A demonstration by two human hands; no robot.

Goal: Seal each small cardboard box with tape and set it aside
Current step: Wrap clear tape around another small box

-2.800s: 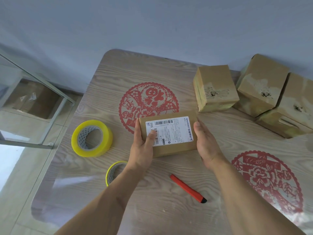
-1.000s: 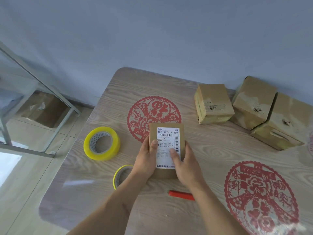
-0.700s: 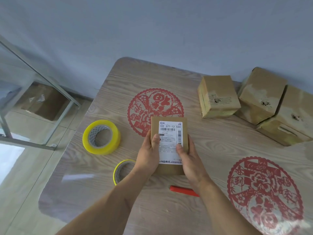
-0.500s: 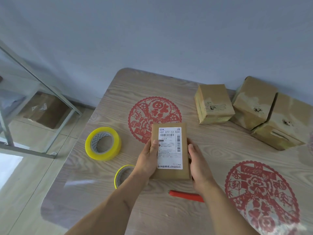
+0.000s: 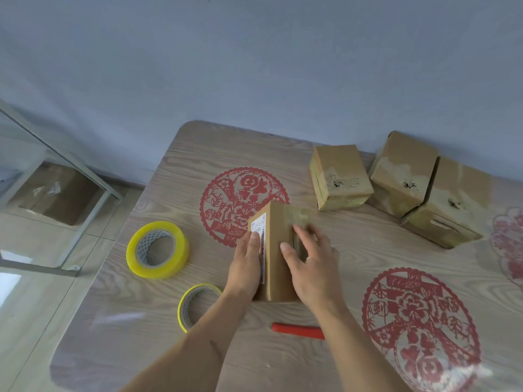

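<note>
A plain room used as a small parcel-packing corner: a wood-grain tabletop (image 5: 283, 349) with red paper-cut decals (image 5: 418, 329) against a bare blue-grey wall (image 5: 254, 66), tiled floor (image 5: 34, 292) at lower left, taped cardboard boxes (image 5: 339, 174) stacked at upper right.

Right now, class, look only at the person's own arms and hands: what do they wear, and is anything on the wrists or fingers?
Both forearms are bare as far as the frame shows, with no sleeve in view. The left hand and right hand wear no gloves. No watch, band or ring shows on the visible sides.
</note>
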